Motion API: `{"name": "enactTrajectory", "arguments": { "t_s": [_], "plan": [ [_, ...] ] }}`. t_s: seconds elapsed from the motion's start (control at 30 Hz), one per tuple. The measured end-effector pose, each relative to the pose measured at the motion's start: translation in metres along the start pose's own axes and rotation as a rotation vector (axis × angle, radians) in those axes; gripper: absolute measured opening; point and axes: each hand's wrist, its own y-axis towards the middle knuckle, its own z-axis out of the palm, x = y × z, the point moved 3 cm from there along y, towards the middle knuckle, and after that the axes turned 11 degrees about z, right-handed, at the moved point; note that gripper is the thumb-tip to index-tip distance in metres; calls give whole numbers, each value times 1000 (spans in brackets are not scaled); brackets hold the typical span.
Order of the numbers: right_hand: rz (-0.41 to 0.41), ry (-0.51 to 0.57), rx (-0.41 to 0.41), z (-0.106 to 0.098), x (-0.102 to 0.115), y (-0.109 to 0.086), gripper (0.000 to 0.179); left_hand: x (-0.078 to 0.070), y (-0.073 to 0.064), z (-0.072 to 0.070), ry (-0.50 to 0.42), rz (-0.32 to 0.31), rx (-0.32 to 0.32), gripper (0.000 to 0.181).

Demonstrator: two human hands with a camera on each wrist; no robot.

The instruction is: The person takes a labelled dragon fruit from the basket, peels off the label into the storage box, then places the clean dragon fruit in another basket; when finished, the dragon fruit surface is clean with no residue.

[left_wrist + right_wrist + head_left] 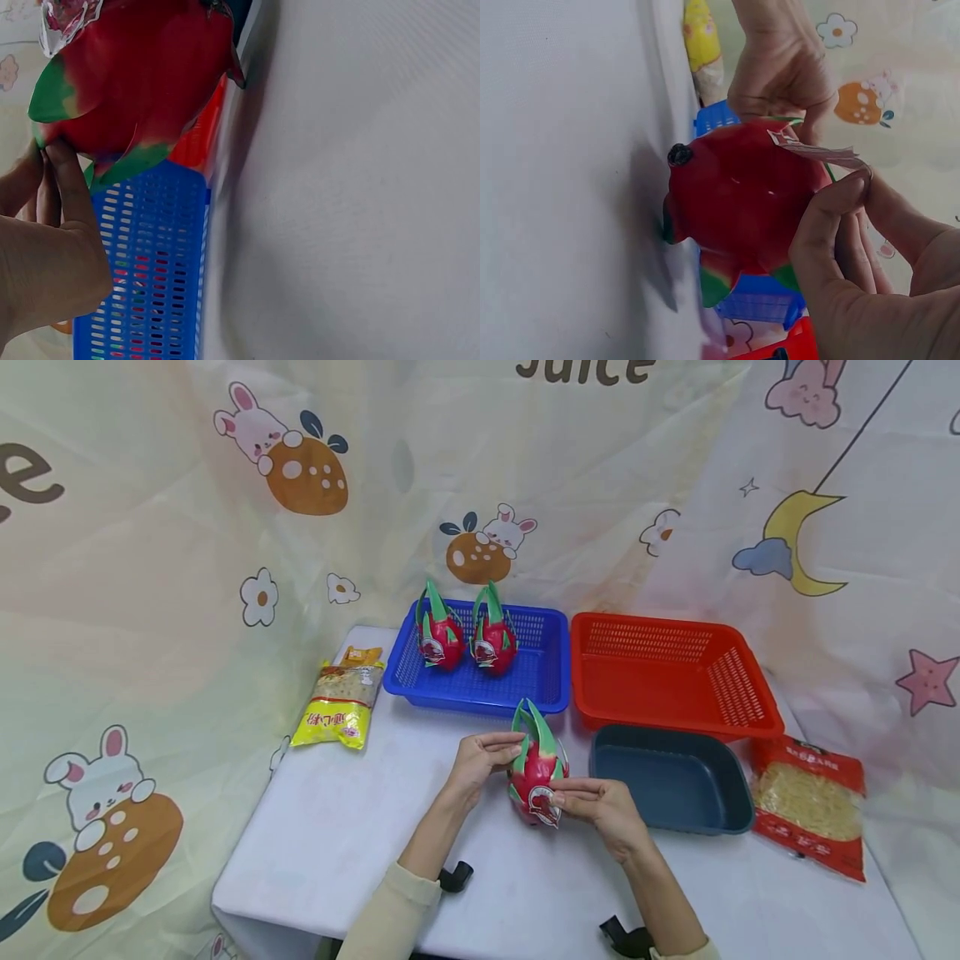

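Note:
A red toy dragon fruit with green leaf tips is held over the middle of the table, its long leaves pointing toward the baskets. My left hand pinches a green-edged leaf near its top left. With thumb and finger, my right hand pinches the printed tag hanging on the fruit's front. The fruit's dark stub end shows in the right wrist view. Two more dragon fruits with similar tags stand in the blue basket behind.
Right of the blue basket sits a red basket, with a dark teal tray in front of it. A red bag of pasta lies far right. To the left are a yellow bag and a small orange packet.

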Motion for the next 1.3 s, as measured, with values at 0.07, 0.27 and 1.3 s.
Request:
{"name": "enactTrajectory", "arguments": {
  "t_s": [0.07,0.27,1.3],
  "plan": [
    [10,8,12,-2,-2,2,38,1,0,1,-4,-6,-3,30],
    [13,28,68,-9,-5,6,37,0,0,4,-16,-19,-17,31],
    [15,68,86,-21,30,0,33,3,0,-3,-99,-14,-26,30]
  ]
}}
